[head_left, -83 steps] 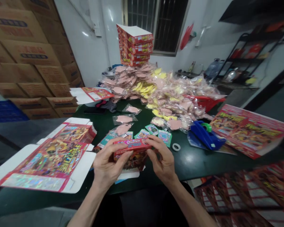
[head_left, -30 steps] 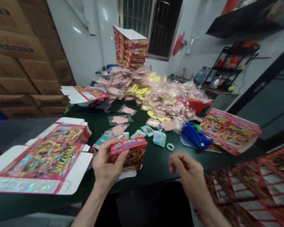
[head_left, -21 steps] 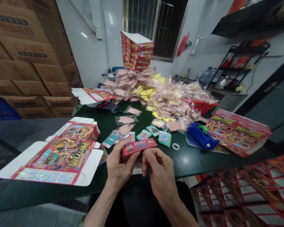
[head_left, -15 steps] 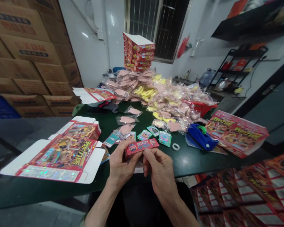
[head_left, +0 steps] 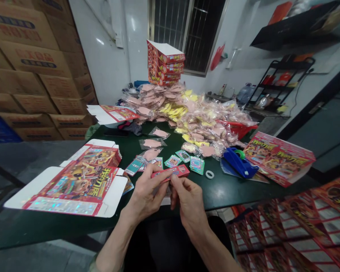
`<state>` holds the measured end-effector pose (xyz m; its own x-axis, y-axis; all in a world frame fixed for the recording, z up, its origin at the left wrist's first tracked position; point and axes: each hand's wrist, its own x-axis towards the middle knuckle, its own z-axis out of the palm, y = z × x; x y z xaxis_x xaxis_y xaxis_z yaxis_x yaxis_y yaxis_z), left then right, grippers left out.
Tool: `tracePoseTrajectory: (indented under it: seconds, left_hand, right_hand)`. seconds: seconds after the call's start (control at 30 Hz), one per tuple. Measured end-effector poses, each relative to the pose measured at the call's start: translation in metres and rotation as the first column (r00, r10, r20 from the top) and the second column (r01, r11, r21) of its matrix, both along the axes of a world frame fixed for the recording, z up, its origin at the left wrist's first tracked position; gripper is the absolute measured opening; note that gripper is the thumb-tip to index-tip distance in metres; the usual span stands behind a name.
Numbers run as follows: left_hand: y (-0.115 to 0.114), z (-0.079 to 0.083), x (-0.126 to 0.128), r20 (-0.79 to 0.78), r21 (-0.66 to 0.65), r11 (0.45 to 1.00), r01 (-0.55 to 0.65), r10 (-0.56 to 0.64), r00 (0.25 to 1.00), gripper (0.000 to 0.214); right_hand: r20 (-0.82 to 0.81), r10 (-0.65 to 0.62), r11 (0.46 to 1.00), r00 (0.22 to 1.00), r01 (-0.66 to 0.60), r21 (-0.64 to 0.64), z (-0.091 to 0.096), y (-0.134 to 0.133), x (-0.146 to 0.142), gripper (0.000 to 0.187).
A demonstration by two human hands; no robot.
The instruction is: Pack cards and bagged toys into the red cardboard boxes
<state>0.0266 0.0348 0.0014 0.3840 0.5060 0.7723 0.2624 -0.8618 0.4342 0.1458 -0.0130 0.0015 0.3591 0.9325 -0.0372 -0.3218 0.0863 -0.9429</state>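
Red box (head_left: 182,171), qty 1: held above tabletop (head_left: 223,193) nr. edge, just short of cards (head_left: 197,165). L hand (head_left: 145,192): grip closed on box's L end. R hand (head_left: 190,199): fingers curled at nr. edge; can't tell if pinching. Handling (est.): keep square, press lightly, spare corners.

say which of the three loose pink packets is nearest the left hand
The front packet, by the cards; the other two lie farther back from the left hand.
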Motion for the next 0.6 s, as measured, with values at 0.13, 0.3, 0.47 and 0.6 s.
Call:
tracePoseTrajectory:
  seconds: [0.13,0.3,0.47,0.6]
  left_hand:
    - [0.007,-0.001,0.004,0.11,-0.022,0.999,-0.047,0.049,0.993,0.025]
    - [0.003,0.006,0.015,0.311,-0.038,0.959,-0.281,0.279,0.909,0.015]
    - [0.0,-0.014,0.021,0.506,-0.396,0.875,-0.279,0.462,0.728,0.02]
    - [0.004,-0.039,0.024,0.39,-0.522,0.837,-0.164,0.405,0.827,0.038]
  right_hand:
    - [0.006,-0.006,0.983,1.0,0.007,-0.184,-0.036,0.007,-0.01,0.05]
    - [-0.016,0.097,0.959,0.995,-0.098,-0.265,-0.055,0.007,-0.004,0.048]
    - [0.094,-0.045,0.995,0.995,0.036,0.094,-0.021,0.008,0.044,0.037]
    - [0.608,-0.197,0.961,0.769,0.028,0.276,0.014,0.014,0.1,0.019]
